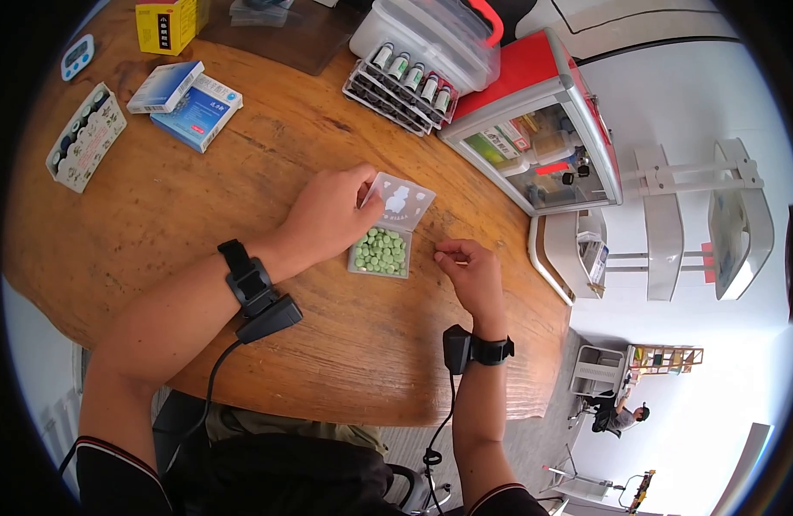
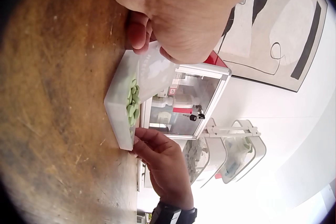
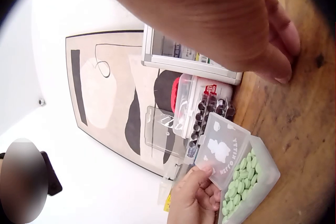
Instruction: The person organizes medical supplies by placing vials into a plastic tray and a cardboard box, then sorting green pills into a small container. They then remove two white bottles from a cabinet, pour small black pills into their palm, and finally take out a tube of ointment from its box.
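A small translucent case (image 1: 358,266) of green tablets (image 1: 381,251) lies on the wooden table with its lid (image 1: 405,202) raised; white figure and lettering mark the lid. My left hand (image 1: 332,206) pinches the lid's edge between thumb and fingers, which the right wrist view also shows at the lid (image 3: 223,148). Just right of the case, my right hand (image 1: 472,273) hovers low with fingers bent and thumb near the fingertips, apart from the case in the head view. In the right wrist view its fingers (image 3: 281,40) hold nothing visible.
Blue-white boxes (image 1: 197,112), a carton of bottles (image 1: 87,138), a yellow box (image 1: 166,26) and a timer (image 1: 77,58) lie far left. Behind stand a vial rack (image 1: 401,90), a clear bin (image 1: 431,43) and a red cabinet (image 1: 534,129). A person (image 1: 621,419) sits in the background.
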Available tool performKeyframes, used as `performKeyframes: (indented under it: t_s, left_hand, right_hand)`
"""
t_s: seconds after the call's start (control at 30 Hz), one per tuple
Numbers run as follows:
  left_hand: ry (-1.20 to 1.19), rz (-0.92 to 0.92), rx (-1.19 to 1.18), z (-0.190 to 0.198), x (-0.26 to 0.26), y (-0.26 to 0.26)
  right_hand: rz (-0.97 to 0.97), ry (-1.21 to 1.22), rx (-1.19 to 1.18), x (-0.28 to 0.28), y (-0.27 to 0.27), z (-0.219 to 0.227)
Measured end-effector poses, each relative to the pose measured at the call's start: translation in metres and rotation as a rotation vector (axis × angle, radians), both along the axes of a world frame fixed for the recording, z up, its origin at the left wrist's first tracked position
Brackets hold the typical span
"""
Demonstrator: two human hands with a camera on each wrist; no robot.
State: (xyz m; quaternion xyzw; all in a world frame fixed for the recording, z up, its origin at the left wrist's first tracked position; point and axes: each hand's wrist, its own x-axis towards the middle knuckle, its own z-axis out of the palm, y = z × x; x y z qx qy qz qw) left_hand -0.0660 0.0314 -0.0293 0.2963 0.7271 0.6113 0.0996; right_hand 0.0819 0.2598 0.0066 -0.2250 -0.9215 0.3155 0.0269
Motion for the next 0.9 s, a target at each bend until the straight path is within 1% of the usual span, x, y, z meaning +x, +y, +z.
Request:
performKeyframes:
  t_s: [0.13,0.2,0.23,0.3,0.33,0.4,0.43,0.5,0.53,0.6,0.63,0.7,0.73,0.8,0.83,0.87,0.9]
  left_hand:
    - [0.032,0.0,-0.003,-0.004,-0.001,0.001]
    - [0.036,0.011,0.002,-0.001,0.0,0.001]
    - [0.037,0.021,0.007,-0.001,0.0,0.0]
    - [0.011,0.019,-0.005,-0.005,-0.001,0.0]
    - [-0.01,0.008,-0.012,-0.006,-0.001,0.002]
    - [-0.025,-0.009,-0.007,-0.004,0.0,0.002]
    - [-0.038,-0.013,-0.006,-0.002,0.0,0.001]
    - [-0.014,-0.007,0.008,-0.001,0.001,0.002]
    - [0.003,0.003,0.02,-0.002,0.001,0.001]
    - [0.007,0.018,0.013,-0.004,0.0,0.003]
    - [0.006,0.025,0.009,-0.006,0.0,0.002]
    - [-0.007,0.018,0.002,-0.007,-0.001,0.001]
    - [-0.011,0.005,0.0,-0.006,-0.001,0.003]
    - [-0.01,-0.012,-0.003,-0.007,-0.001,0.004]
    - [-0.009,-0.017,-0.01,-0.006,-0.002,0.003]
    - [0.015,-0.04,-0.023,-0.004,-0.002,0.003]
    - [0.014,-0.022,-0.019,-0.002,0.0,0.001]
  right_hand:
    - [-0.02,-0.034,-0.014,-0.001,0.0,0.002]
    - [-0.062,0.026,-0.106,-0.002,-0.007,0.006]
    - [-0.058,0.024,-0.109,-0.001,-0.012,0.01]
    - [-0.092,0.229,-0.404,0.002,-0.034,0.033]
    - [-0.1,0.226,-0.403,0.002,-0.045,0.043]
    - [0.002,0.277,-0.468,0.0,-0.063,0.056]
    - [-0.001,0.282,-0.464,-0.003,-0.064,0.051]
    - [0.046,0.124,-0.449,-0.011,-0.062,0.035]
    - [0.05,0.129,-0.451,-0.01,-0.059,0.026]
    - [-0.027,0.188,-0.214,-0.008,-0.055,0.006]
    - [-0.019,0.184,-0.219,-0.006,-0.051,0.0]
    - [-0.084,0.173,-0.117,0.004,-0.044,-0.005]
    - [-0.095,0.173,-0.114,0.007,-0.041,-0.007]
    - [0.036,0.167,0.36,0.01,-0.043,-0.01]
    - [0.013,0.181,0.355,0.012,-0.043,-0.016]
    - [0.102,0.18,0.376,0.014,-0.044,-0.026]
    - [0.184,0.184,0.394,0.015,-0.047,-0.032]
